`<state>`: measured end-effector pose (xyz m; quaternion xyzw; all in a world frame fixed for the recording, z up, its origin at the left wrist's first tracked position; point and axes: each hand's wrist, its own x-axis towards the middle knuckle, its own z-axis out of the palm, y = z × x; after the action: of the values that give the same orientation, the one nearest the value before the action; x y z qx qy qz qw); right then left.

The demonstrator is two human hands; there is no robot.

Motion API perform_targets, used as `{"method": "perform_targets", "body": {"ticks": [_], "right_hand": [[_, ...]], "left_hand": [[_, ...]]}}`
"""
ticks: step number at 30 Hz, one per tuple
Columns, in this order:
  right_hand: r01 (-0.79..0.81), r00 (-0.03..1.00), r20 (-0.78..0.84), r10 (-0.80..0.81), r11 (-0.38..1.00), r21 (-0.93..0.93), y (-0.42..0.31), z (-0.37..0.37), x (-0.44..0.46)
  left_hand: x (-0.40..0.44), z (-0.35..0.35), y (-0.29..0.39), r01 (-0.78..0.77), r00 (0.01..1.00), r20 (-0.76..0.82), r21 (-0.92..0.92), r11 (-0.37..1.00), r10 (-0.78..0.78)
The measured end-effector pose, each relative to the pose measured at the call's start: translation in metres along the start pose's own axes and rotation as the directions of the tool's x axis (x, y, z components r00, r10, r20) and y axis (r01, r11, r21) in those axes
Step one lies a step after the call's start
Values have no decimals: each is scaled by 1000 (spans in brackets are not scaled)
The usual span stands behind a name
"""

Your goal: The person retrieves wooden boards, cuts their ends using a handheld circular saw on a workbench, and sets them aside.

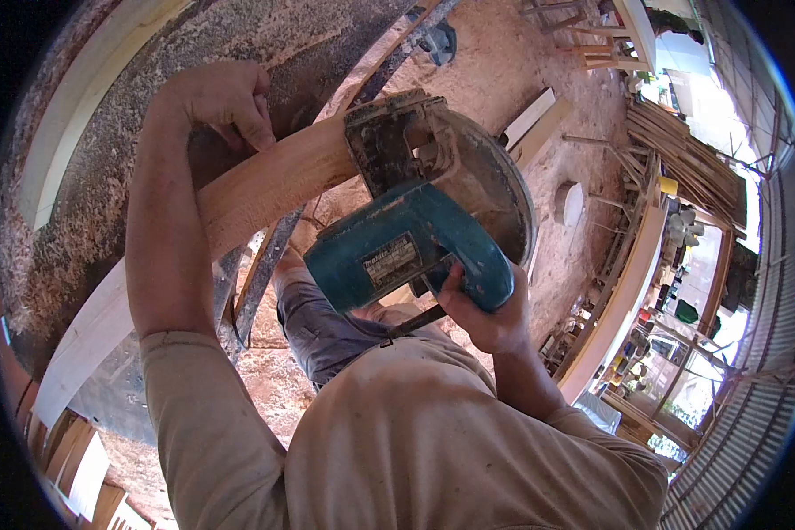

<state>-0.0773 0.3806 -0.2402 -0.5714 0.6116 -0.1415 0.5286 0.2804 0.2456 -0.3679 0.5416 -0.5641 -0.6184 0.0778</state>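
Note:
My right hand (pixel 488 309) is wrapped around the rear handle of a teal circular saw (pixel 371 243). The saw's dark base (pixel 380 141) rests at the right end of a long curved wooden board (pixel 278 177), and its round guard (pixel 495 190) hides the blade. A black cord runs from the handle toward my shirt. My left arm reaches across the board. Beyond it, my left hand (pixel 216 102) is bent at the wrist, with curled fingertips at the board's far edge; part of the grip is hidden.
A sawdust-covered dark work surface (pixel 88 177) lies under the board, with a pale wood strip (pixel 88 115) on it. Sawdust covers the floor (pixel 548 190). Stacked planks (pixel 689 155) and a long beam (pixel 618 305) stand at the right. My leg is just below the saw.

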Motion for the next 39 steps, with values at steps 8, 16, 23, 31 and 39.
{"method": "perform_targets", "body": {"ticks": [8, 16, 23, 31, 39], "right_hand": [[-20, 1000, 0, 20, 1000, 20, 3, 3, 2], [85, 996, -33, -85, 996, -7, 17, 9, 2], [29, 999, -36, -25, 995, 95, 6, 10, 3], [30, 1000, 0, -31, 997, 75, 11, 5, 2], [48, 998, -48, -46, 999, 26, 8, 6, 5]], "left_hand": [[2, 2, 0, 6, 1000, -16, -72, 997, -7], [-3, 3, 8, 17, 1000, -19, -19, 1000, -17], [1, 1, 2, 1, 1000, 19, -39, 999, 0], [-3, -1, 11, 25, 999, 47, -2, 1000, -24], [3, 0, -1, 2, 1000, 22, -58, 998, -1]]}}
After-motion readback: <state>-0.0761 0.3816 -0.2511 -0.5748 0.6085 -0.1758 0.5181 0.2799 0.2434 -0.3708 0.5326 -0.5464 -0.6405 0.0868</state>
